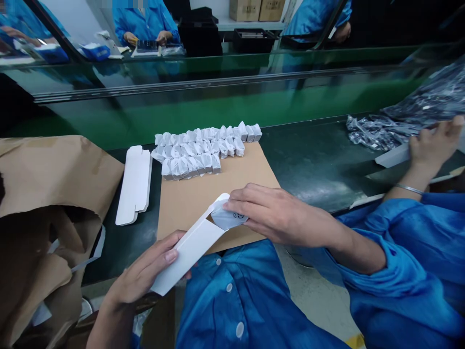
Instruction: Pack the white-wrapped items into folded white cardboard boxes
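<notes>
My left hand is closed around a long, narrow white carton, which is held at a slant above my lap. The carton's upper end gapes, with a flap standing up. At that opening, my right hand pinches a white wrapped packet with a small black printed mark; how far it reaches into the carton is hidden. Beyond my hands, several white wrapped pieces stand in rows on a brown cardboard sheet. Flat white cartons lie in a stack left of the sheet.
A large brown paper bag stands at my left. To the right, a co-worker's hand rests over a white carton, near a heap of clear plastic bags. A raised green ledge runs behind the dark worktop; other people work beyond it.
</notes>
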